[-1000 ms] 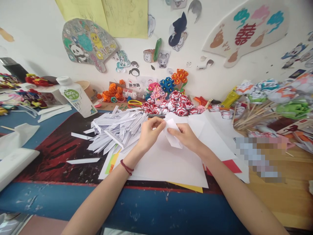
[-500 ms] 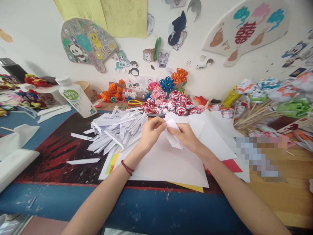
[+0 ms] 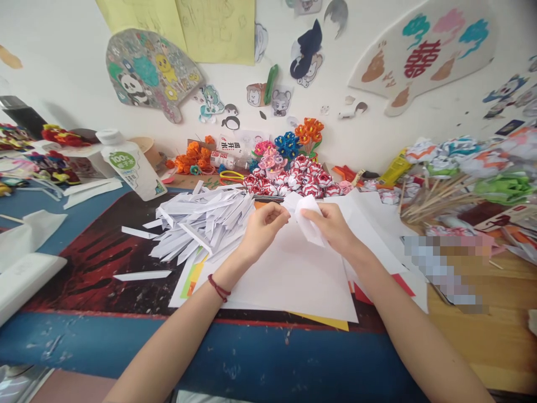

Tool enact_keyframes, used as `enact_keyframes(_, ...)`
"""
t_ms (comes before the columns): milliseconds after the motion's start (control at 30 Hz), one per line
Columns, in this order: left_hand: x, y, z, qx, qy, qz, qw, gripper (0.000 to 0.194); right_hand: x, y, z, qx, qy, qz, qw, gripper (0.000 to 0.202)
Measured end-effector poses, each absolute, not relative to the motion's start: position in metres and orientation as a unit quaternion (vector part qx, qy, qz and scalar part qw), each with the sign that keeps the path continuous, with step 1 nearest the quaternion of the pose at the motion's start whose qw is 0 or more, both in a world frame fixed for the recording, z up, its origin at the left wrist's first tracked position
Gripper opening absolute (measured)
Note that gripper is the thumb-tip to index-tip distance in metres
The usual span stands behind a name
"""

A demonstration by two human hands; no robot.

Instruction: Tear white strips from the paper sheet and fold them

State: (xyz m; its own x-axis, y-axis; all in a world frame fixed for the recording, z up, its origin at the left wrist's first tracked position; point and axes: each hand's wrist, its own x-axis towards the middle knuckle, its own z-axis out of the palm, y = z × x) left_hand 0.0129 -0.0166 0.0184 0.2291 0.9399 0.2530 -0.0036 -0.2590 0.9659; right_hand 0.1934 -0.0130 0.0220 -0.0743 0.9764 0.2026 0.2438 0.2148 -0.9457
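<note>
My right hand [image 3: 335,226] pinches a folded piece of white paper [image 3: 311,226] between thumb and fingers, above a large white sheet [image 3: 289,280]. My left hand [image 3: 266,226] is just left of the folded paper and apart from it. Its fingers are curled in with thumb and forefinger close together, and no object shows in them. Beside the left hand is a heap of folded white paper strips [image 3: 205,221]. One single strip [image 3: 142,276] lies apart on the dark mat.
Red-and-white paper flowers [image 3: 308,182] are massed behind the hands. At the back left a white bottle [image 3: 132,165] stands tilted. To the right are stick-stemmed flowers [image 3: 436,196] and a blurred-out object [image 3: 447,271]. A white case [image 3: 29,285] sits at far left.
My left hand has come off the folded paper. My right hand has moved a little to the right, carrying the paper with it.
</note>
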Motion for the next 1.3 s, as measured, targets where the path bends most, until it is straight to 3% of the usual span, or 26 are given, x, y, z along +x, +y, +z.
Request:
enact_keyframes(167,0.009,-0.015,0.018,0.643,0.378,0.485,0.456,0.02,0.186,-0.02,0.024,-0.45,-0.65,0.467,0.396,0.032)
enact_keyframes(367,0.006,-0.016,0.027,0.555,0.376,0.57,0.475,0.015,0.186,-0.018,0.029,-0.434,-0.572,0.499,0.484,0.035)
enact_keyframes(467,0.007,-0.017,0.03,0.515,0.367,0.59,0.503,0.016,0.183,-0.018,0.029,-0.428,-0.56,0.544,0.455,0.042)
enact_keyframes(567,0.008,-0.018,0.03,0.519,0.368,0.558,0.533,0.018,0.177,-0.019,0.023,-0.409,-0.574,0.563,0.431,0.042)
enact_keyframes(733,0.008,-0.016,0.025,0.587,0.425,0.458,0.515,0.016,0.177,-0.017,0.016,-0.416,-0.585,0.52,0.463,0.03)
enact_keyframes(867,0.006,-0.012,0.023,0.611,0.445,0.447,0.478,0.017,0.182,-0.015,0.018,-0.426,-0.595,0.528,0.43,0.026)
enact_keyframes(1300,0.01,-0.02,0.028,0.638,0.442,0.381,0.502,0.022,0.181,-0.017,0.022,-0.413,-0.586,0.501,0.485,0.026)
